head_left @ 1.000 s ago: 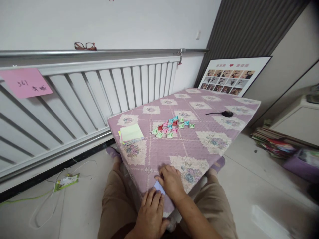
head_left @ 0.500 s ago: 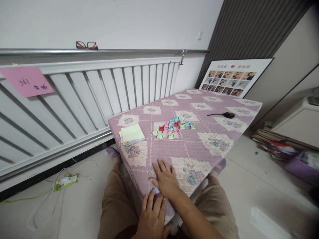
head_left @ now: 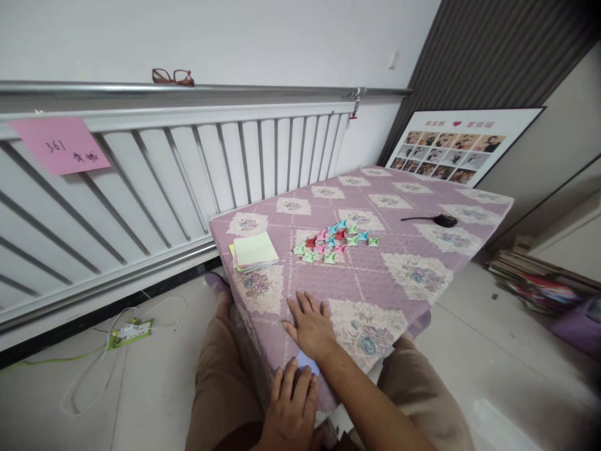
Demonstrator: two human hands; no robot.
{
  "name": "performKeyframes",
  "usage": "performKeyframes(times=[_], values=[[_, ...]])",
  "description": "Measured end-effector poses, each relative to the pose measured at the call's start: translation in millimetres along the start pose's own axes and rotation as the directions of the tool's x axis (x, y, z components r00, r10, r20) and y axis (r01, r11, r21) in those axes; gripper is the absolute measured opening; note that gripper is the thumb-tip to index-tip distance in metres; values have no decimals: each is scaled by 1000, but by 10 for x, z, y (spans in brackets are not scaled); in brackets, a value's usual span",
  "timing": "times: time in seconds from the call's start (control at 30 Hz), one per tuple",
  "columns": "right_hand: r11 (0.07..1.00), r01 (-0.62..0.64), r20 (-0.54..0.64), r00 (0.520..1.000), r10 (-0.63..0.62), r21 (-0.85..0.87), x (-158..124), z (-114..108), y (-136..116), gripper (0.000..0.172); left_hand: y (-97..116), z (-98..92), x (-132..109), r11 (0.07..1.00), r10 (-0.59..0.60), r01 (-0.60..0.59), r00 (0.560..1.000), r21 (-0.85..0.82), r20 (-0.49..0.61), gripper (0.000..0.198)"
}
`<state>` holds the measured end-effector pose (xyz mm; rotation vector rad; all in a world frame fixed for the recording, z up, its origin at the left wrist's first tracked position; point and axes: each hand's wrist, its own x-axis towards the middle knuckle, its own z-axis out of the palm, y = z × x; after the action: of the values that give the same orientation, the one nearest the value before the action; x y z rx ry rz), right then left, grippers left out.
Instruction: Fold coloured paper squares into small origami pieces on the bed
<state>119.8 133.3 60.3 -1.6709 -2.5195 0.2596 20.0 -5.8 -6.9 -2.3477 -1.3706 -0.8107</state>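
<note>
A small blue piece of paper [head_left: 307, 362] lies on the near corner of the table, partly covered by both hands. My left hand [head_left: 292, 401] rests flat at the paper's near edge, fingers stretched forward. Just beyond it, my right hand [head_left: 310, 327] lies palm down on the cloth with its fingers spread, its heel by the paper's far edge. Farther up the table sits a cluster of small folded paper pieces [head_left: 330, 240] in green, pink, red and blue. To their left is a loose stack of coloured paper squares [head_left: 256, 250], pale yellow-green on top.
A purple floral cloth [head_left: 347, 282] covers the table. A black ladle-like utensil [head_left: 445, 220] lies at its far right. Along the left runs a radiator [head_left: 225, 163], with glasses [head_left: 173, 77] on the pipe above. A power strip [head_left: 131, 333] with cables is on the floor.
More of the blue paper now shows between my hands. My left hand has drawn slightly back from my right. The whole view has shifted a little.
</note>
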Motion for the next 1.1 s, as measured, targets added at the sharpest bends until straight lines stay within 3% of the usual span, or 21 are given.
performKeyframes(times=[0.17,0.5,0.67,0.87,1.1], values=[[1000,2,2,1000,-2,-9,17,-12,-5,58,6,-15,31,1000,2,-1,1000,8,-20,59],[1000,-10,-81,997,9,-8,22,6,-7,53,55,100,44,999,-38,41,986,16,-161,57],[1000,-27,-102,994,25,-15,19,-7,-28,52,39,59,38,1000,-19,20,996,16,-87,57],[999,-34,-104,994,31,-29,2,-22,-42,51,33,-30,57,1000,-8,9,997,17,-83,53],[999,-34,-103,994,33,-13,33,-30,-27,52,11,-142,82,998,31,-34,998,52,47,58]])
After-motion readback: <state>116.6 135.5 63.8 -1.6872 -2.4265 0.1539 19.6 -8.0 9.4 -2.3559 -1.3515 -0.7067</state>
